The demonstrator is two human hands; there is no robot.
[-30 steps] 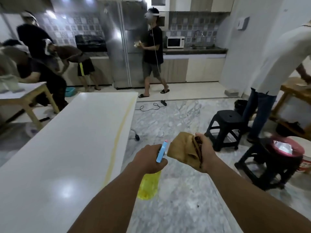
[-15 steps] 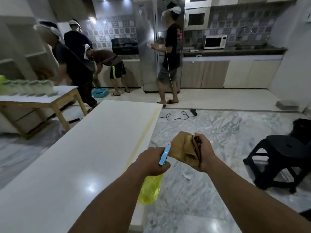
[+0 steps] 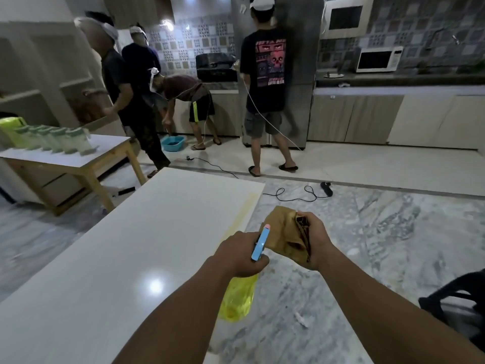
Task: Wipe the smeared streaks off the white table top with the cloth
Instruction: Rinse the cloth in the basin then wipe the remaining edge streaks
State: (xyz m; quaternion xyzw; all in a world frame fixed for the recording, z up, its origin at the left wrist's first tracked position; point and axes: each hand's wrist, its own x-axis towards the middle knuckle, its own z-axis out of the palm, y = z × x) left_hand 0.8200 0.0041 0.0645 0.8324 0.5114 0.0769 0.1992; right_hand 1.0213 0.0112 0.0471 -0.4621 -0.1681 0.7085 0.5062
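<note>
The long white table top point(image 3: 136, 245) fills the left half of the view, with a yellowish smeared streak point(image 3: 242, 211) running along its right edge. My left hand point(image 3: 237, 254) grips a yellow spray bottle point(image 3: 237, 300) with a blue trigger head, held just off the table's right edge. My right hand point(image 3: 313, 241) holds a bunched brown cloth point(image 3: 282, 233) close beside the bottle's nozzle, over the marble floor.
A wooden side table point(image 3: 86, 161) with a row of green-topped containers stands at the left. Several people stand by the fridge and counter at the back. A black cable point(image 3: 294, 197) lies on the floor ahead. A black stool point(image 3: 456, 306) is at the right edge.
The view has swung left and moved forward along the table; the stools slid off to the right. Both hands keep the same hold on bottle and cloth.
</note>
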